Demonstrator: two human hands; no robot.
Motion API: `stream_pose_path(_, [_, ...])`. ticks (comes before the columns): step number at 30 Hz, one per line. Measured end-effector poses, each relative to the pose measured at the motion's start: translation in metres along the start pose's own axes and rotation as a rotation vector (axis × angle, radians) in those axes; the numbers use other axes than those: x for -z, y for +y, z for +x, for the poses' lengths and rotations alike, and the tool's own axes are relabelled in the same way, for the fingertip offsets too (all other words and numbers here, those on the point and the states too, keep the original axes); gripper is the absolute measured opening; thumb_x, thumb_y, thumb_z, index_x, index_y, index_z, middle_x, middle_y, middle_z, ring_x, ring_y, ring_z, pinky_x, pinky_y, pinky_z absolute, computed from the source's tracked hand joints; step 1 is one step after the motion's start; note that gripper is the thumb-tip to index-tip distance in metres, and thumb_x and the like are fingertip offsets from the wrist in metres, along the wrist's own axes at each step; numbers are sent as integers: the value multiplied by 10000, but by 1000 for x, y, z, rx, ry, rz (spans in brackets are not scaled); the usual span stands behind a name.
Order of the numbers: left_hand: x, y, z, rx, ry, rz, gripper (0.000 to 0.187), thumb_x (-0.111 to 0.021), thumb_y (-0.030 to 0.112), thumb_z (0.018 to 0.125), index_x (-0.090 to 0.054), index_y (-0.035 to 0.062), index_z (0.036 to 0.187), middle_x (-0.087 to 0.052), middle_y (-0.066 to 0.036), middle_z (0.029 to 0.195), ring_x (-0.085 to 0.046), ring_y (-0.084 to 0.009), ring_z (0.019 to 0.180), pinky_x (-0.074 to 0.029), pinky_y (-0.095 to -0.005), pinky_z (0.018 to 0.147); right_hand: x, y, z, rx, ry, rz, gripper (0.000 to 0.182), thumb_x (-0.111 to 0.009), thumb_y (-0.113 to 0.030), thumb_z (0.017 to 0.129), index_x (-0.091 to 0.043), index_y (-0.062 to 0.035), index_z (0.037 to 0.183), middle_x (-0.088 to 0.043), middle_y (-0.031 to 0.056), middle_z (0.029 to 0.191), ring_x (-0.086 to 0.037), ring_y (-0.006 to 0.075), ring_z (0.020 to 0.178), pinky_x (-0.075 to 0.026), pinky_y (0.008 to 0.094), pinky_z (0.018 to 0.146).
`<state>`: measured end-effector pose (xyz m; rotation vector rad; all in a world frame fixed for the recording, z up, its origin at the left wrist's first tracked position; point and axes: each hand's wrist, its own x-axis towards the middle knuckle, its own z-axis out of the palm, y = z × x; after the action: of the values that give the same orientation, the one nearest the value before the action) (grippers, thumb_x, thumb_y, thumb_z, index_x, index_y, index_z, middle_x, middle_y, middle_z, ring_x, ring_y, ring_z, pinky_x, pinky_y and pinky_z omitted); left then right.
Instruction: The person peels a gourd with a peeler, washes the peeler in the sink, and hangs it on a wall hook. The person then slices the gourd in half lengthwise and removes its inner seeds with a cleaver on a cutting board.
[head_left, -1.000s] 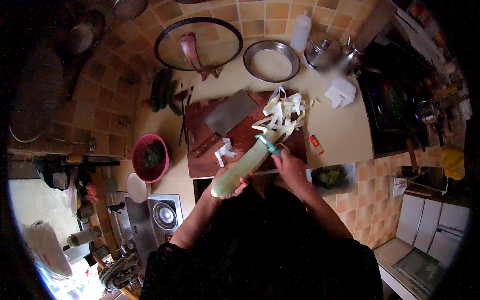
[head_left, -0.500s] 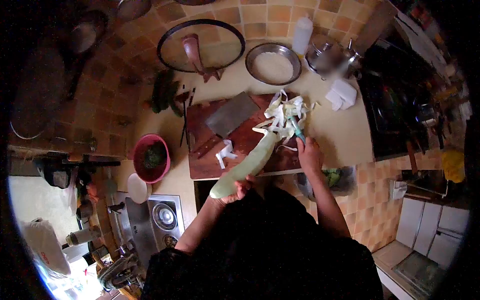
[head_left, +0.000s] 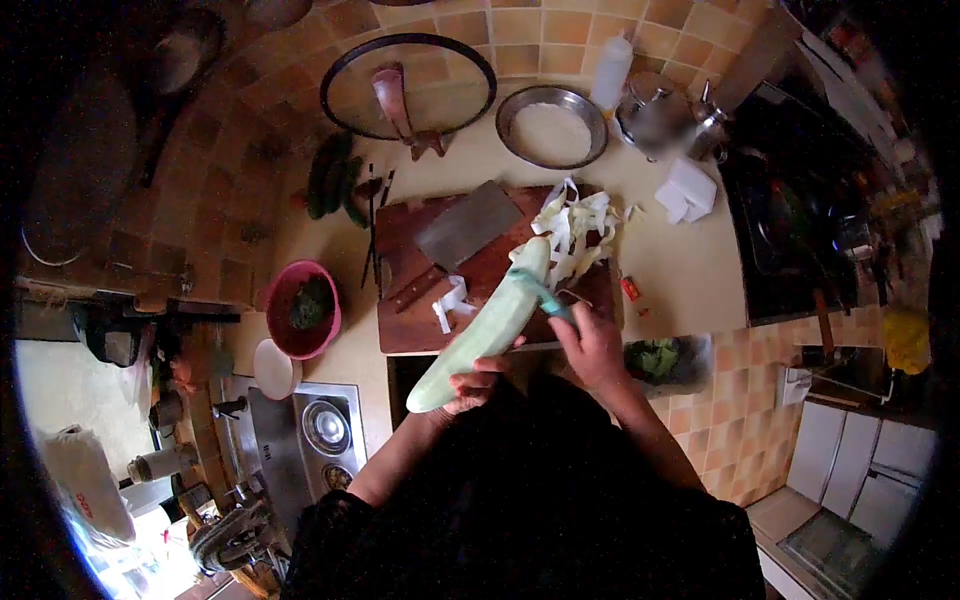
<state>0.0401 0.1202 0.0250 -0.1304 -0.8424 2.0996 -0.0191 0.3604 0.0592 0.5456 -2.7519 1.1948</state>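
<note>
A long pale green peeled vegetable (head_left: 480, 335) slants over the front of a dark red wooden cutting board (head_left: 400, 240). My left hand (head_left: 472, 388) is wrapped round its lower end. In my right hand (head_left: 590, 345) is a teal peeler (head_left: 545, 297), its head against the vegetable near the upper end. Pale peelings (head_left: 580, 225) lie heaped on the board's back right part, and a smaller curl of peel (head_left: 453, 304) lies at the front left. A cleaver (head_left: 468, 228) rests flat on the board, its wooden handle towards the lower left.
Left of the board are a pink bowl of greens (head_left: 303, 310), dark green cucumbers (head_left: 330, 180) and a sink (head_left: 325, 428). Behind stand a metal bowl of white contents (head_left: 551, 127), a bottle (head_left: 611, 72) and a glass lid (head_left: 450, 90). A stove (head_left: 800, 200) is at right.
The peeler and my right hand have moved left from the peelings onto the vegetable. The vegetable is tilted more upright, its lower end nearer me. A small red item now shows right of the board.
</note>
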Motion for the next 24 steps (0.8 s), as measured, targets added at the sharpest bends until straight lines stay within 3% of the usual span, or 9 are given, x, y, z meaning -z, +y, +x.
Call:
stream_pose_path(1, [2, -4, 0, -6, -9, -22, 692, -450, 350, 1020, -175, -21, 1536, -512, -198, 1003, -638, -315, 692, -571, -492, 612, 0, -3, 0, 31, -85, -43, 322, -610, -352, 987, -535, -48, 911, -624, 220, 743, -621, 461, 697, -459, 540, 593])
stream_pose_path(4, [13, -6, 3, 66, -95, -107, 673, -449, 358, 1024, -192, 9, 1539, -513, -190, 999, -634, -311, 690, -566, -483, 599, -13, 37, 16, -118, 151, -139, 333, -582, -383, 1000, -544, -60, 928, -626, 207, 703, -626, 451, 662, -462, 546, 583])
stream_pose_path(6, [3, 0, 2, 148, -3, 82, 637, -439, 390, 1033, -256, 28, 1524, -524, -181, 980, -627, -295, 681, -564, -461, 598, -5, 69, 26, -412, 65, -347, 358, -552, -420, 1008, -548, -63, 978, -643, 211, 751, -631, 449, 676, -472, 549, 595])
stream_pose_path(10, [-44, -2, -21, -137, 616, 885, 722, -510, 528, 992, -347, 50, 1508, -622, -186, 1002, -666, -294, 795, -569, -469, 712, 11, 48, 21, -117, 215, -256, 378, -523, -446, 1016, -557, -70, 1014, -654, 219, 781, -639, 439, 684, -485, 539, 599])
stream_pose_path(13, [-75, -24, -8, -311, 1067, 1745, 702, -637, 514, 940, -427, 81, 1451, -632, -206, 1087, -676, -318, 805, -578, -458, 733, 0, 68, 4, -221, 40, -272, 374, -518, -447, 1020, -559, -75, 1021, -659, 213, 793, -636, 435, 669, -483, 535, 595])
stream_pose_path(14, [-70, -17, -9, -415, 1086, 1920, 772, -779, 443, 847, -443, 51, 1422, -681, -208, 1143, -694, -301, 985, -555, -383, 837, -7, 85, -4, -348, 33, -226, 388, -521, -441, 1023, -559, -55, 1010, -658, 217, 825, -642, 427, 706, -481, 516, 613])
stream_pose_path(18, [-86, -20, -4, -783, 1010, 2986, 806, -871, 210, 713, -467, 62, 1395, -646, -207, 1218, -665, -357, 1018, -549, -428, 840, 5, 57, 0, -472, 155, 97, 406, -526, -411, 1034, -547, -12, 962, -635, 197, 780, -614, 359, 709, -464, 451, 638])
stream_pose_path(21, [-92, -20, -5, -921, 984, 3247, 807, -865, 178, 667, -497, 95, 1381, -647, -195, 1175, -640, -396, 967, -541, -458, 804, 2, 41, 1, -544, 184, 301, 379, -529, -388, 1037, -554, -15, 976, -621, 190, 771, -594, 359, 689, -465, 445, 641])
stream_pose_path(24, [-83, -15, -13, -956, 1005, 3402, 768, -815, 141, 608, -552, 105, 1329, -634, -118, 1097, -622, -332, 905, -513, -440, 761, 7, 23, -2, -443, 184, 237, 335, -535, -368, 1036, -567, -37, 1076, -639, 201, 819, -617, 388, 728, -483, 457, 668])
